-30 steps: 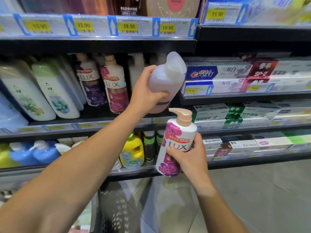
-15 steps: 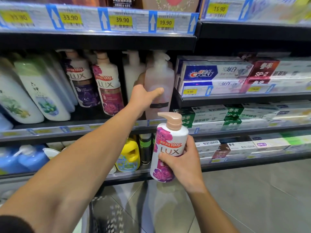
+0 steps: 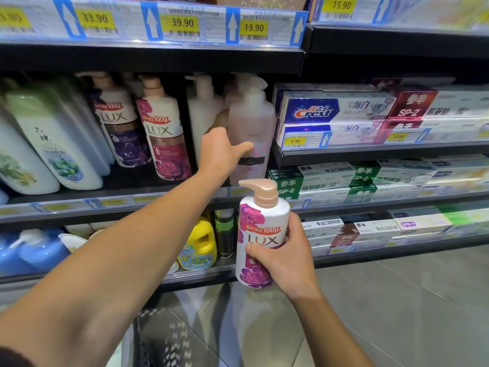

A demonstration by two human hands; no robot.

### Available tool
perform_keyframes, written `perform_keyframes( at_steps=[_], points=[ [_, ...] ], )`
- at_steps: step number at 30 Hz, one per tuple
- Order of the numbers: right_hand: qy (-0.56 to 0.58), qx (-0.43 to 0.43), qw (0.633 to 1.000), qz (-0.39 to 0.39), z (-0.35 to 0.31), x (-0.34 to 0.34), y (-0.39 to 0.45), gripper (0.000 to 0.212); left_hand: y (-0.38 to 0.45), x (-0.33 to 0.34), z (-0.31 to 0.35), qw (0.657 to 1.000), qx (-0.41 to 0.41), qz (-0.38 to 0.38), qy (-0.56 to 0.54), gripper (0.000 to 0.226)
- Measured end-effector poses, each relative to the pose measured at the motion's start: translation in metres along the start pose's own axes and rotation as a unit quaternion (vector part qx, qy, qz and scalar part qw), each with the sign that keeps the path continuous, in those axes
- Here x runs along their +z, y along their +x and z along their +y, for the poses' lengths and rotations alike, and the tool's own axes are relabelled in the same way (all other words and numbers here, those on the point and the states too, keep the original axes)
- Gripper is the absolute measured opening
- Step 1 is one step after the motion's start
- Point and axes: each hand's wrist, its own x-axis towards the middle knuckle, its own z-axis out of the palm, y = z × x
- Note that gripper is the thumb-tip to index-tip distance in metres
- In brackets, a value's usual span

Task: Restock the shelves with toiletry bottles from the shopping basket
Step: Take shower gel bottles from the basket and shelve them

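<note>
Store shelving fills the view, yellow price tags (image 3: 182, 23) up top reading 33.90, 39.90, 19.90. Left hand (image 3: 221, 152) grips a pale pink pump bottle (image 3: 251, 128) standing upright on the middle shelf (image 3: 79, 205), right beside Crest toothpaste boxes (image 3: 333, 109). Right hand (image 3: 287, 258) is wrapped around a white LUX pump bottle (image 3: 260, 234) marked "100g", held upright in front of the shelves. Two more LUX bottles (image 3: 164, 133) stand on the shelf.

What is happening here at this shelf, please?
A person is restocking toiletries. The left hand grips a pale pink pump bottle standing on the shelf beside the toothpaste boxes. The right hand holds a white LUX bottle upright in front of the shelves, not yet placed.
</note>
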Motion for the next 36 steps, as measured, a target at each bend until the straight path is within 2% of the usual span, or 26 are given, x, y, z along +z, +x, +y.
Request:
perform_keyframes(
  at_steps=[11, 19, 28, 33, 36],
  points=[
    [-0.003, 0.005, 1.0, 0.004, 0.0, 0.005, -0.001, 0.06, 0.003, -0.001, 0.006, 0.999, 0.008, -0.005, 0.04, 0.054],
    [-0.007, 0.003, 1.0, 0.003, 0.001, -0.001, -0.004, 0.061, 0.007, -0.002, 0.008, 0.998, -0.026, -0.039, 0.03, 0.052],
    [0.007, 0.003, 1.0, 0.024, -0.002, -0.002, -0.001, 0.058, 0.0, -0.004, 0.003, 0.999, 0.015, -0.014, 0.03, 0.054],
    [-0.003, -0.002, 1.0, 0.022, -0.001, -0.002, -0.002, 0.061, -0.006, 0.003, -0.013, 0.997, 0.011, -0.071, 0.03, 0.052],
    [-0.001, 0.003, 1.0, 0.027, 0.001, -0.001, -0.001, 0.063, -0.012, 0.013, -0.021, 0.997, 0.009, -0.066, 0.036, 0.05]
  ],
)
